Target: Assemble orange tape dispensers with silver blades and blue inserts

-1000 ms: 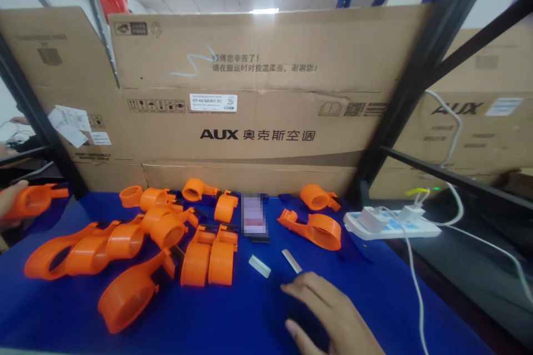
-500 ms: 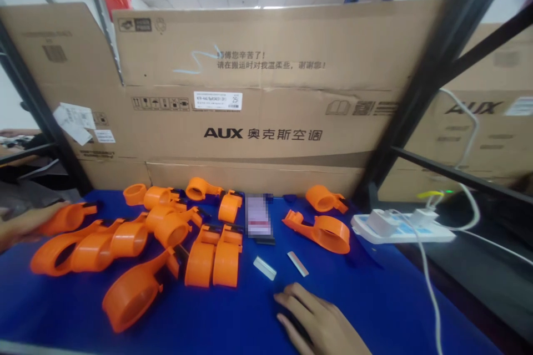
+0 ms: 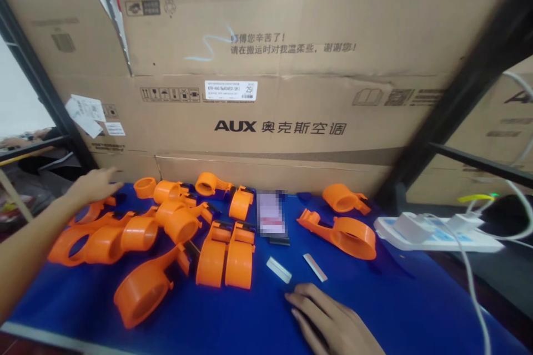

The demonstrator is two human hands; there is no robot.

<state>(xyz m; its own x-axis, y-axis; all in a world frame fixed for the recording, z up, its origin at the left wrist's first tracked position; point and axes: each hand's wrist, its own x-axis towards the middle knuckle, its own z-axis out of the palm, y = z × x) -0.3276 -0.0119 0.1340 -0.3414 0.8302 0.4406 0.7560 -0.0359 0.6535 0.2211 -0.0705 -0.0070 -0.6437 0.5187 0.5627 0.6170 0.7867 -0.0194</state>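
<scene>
My left hand [image 3: 96, 184] reaches over the far left of the blue table with its fingers stretched out. Just beneath it lies an orange tape dispenser [image 3: 95, 211], partly hidden by the hand and wrist. Several more orange tape dispensers cluster on the left half, among them a large one [image 3: 144, 294] near the front and an upright pair, one of which [image 3: 239, 263] stands on the right. On the tabletop at the front rests my right hand [image 3: 333, 319], fingers slightly bent and holding nothing visible. Beyond its fingertips are a pale strip [image 3: 278, 270] and a second thin strip [image 3: 315, 267].
Two tape dispensers, one of them nearer [image 3: 353, 237], lie at the right. A white power strip [image 3: 437, 234] with plugs and cables sits beside them. A blurred-out flat item [image 3: 271, 213] lies at the back middle. Behind stands a cardboard panel [image 3: 291, 172] between dark frame posts.
My left hand has let go of the orange tape dispenser at the far left and risen above it. The view has shifted, while my right hand stays near the strips.
</scene>
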